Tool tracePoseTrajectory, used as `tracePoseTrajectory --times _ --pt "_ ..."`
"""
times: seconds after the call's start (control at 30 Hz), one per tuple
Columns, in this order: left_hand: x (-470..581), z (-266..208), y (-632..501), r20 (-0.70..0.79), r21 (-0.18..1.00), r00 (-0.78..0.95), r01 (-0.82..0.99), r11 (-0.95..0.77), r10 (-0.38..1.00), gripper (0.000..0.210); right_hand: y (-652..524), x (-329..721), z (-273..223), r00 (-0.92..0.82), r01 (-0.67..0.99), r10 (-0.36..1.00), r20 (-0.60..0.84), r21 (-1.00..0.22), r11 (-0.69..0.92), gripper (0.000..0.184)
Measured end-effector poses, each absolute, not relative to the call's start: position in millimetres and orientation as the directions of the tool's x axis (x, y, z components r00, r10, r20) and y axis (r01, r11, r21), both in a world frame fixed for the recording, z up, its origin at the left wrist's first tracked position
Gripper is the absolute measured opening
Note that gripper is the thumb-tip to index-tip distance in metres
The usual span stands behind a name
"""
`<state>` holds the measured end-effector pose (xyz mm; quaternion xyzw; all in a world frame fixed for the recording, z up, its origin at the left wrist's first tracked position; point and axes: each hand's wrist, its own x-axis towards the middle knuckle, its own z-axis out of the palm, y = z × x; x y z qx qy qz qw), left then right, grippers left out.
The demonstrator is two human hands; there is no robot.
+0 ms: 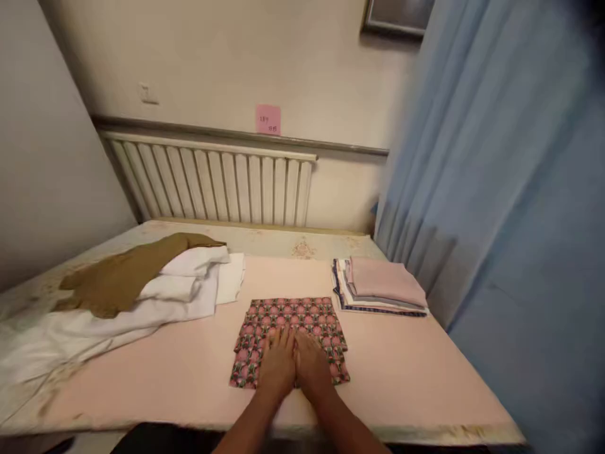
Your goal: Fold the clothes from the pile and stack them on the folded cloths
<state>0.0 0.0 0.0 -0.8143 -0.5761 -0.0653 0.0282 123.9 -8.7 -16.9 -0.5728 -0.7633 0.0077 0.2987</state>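
A folded cloth garment (293,311) with a pink, green and dark pattern lies flat on a pale pink sheet (189,372). My left hand (278,360) rests palm down on the middle of it, fingers stretched forward. Close beside it, my right hand (312,364) also lies flat on the patterned cloth. The two hands touch or nearly touch along their inner edges. Neither hand grips anything. The part of the cloth under my palms is hidden.
To the right sits a stack of folded clothes (387,284), pink on top. Loose brown cloth (137,271) and white cloth (189,309) lie heaped at the left. Behind the bed are a radiator (212,183) and a pink note (268,120); a blue curtain (454,157) hangs right.
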Motion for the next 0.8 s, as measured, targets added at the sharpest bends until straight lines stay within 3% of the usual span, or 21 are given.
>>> tracePoseTrajectory --times 0.4,0.8 --pt "-1.8 3.6 1.9 0.212 0.076 0.290 0.947 -0.311 0.933 0.051 -10.3 128.1 -23.0 -0.105 0.894 0.872 0.479 -0.339 0.294 0.042" --pt "-42.8 3.8 6.0 0.256 0.015 0.241 0.967 -0.253 0.936 0.054 -18.8 145.8 -11.9 -0.098 0.933 0.905 0.414 -0.279 0.229 0.045"
